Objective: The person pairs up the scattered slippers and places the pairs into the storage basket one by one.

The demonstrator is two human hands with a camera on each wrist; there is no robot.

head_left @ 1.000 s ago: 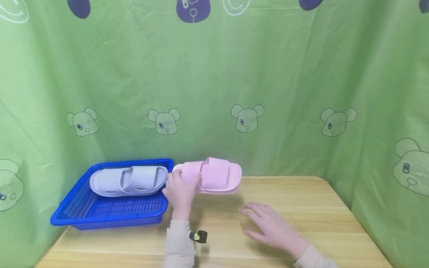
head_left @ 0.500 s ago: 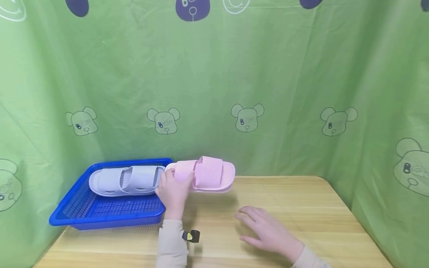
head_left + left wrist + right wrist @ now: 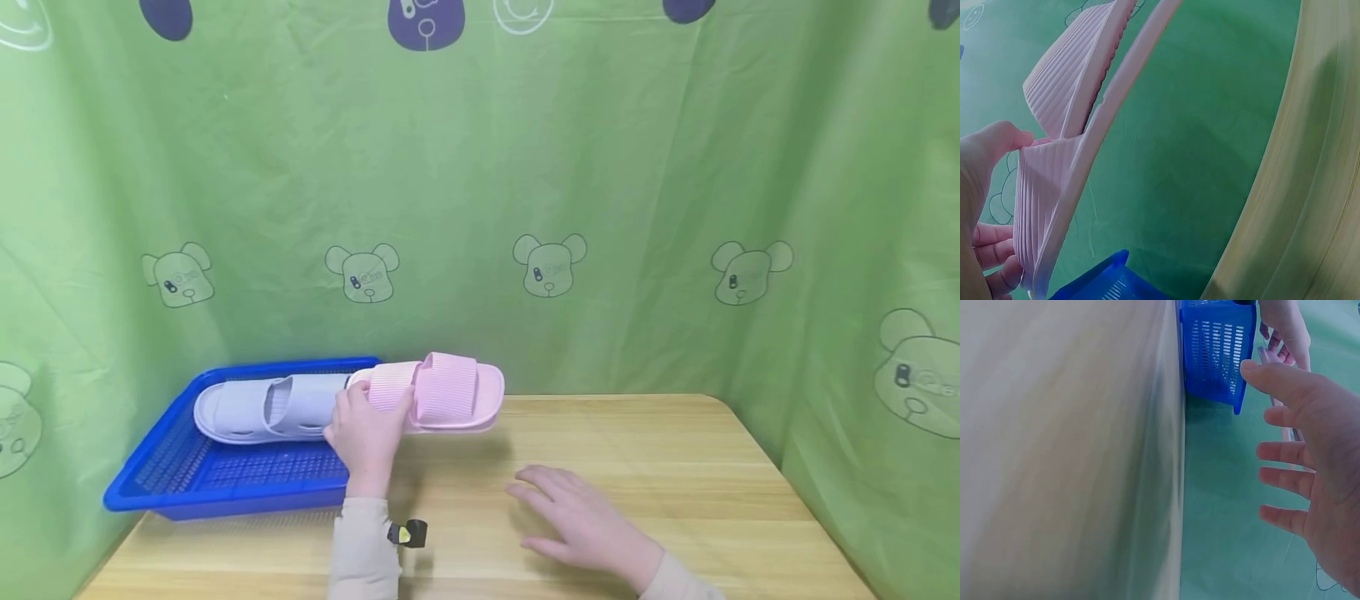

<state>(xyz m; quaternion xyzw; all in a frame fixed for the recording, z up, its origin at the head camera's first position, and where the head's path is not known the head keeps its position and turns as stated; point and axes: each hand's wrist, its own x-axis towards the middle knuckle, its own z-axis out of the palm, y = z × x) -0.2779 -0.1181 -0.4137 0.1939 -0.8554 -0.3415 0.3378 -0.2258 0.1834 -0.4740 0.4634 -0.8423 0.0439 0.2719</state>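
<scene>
A pair of pink ribbed slippers [image 3: 447, 392], one nested into the other, is held up above the table by my left hand [image 3: 367, 429]. In the left wrist view the thumb [image 3: 1013, 136] hooks over the edge of one strap and the other fingers curl round its far end. The slippers' left end overlaps the right rim of a blue basket [image 3: 247, 500]. Inside that basket lies a pair of light grey-blue slippers [image 3: 247, 408], its right end hidden behind my left hand. My right hand [image 3: 581, 521] hovers over the table with fingers spread, holding nothing.
The basket stands at the left of a wooden table [image 3: 660, 467]. A green curtain [image 3: 630, 167] with printed bear heads hangs behind the table and along both sides. A small black device [image 3: 408, 533] is worn on my left wrist.
My left hand has carried the pink slippers leftward, over the basket's right edge. My right hand has drifted slightly left and stays spread.
</scene>
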